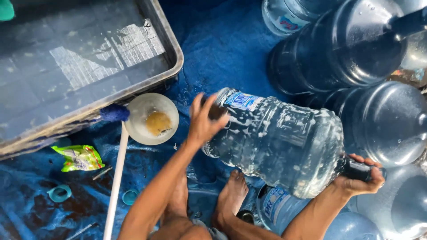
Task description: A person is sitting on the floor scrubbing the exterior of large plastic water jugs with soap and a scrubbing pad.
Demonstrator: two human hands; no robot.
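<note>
Holding the big water jug (pixel 275 140) sideways above the blue tarp floor, the right hand (pixel 360 178) is closing its fingers around the neck while the left hand (pixel 202 122) is spreading open against the base; keeping both ends braced is steadying the sloshing weight.

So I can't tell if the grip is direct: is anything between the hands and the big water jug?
Nothing visible: the left hand lies bare on the water jug base, and the right hand wraps its neck directly.
</note>
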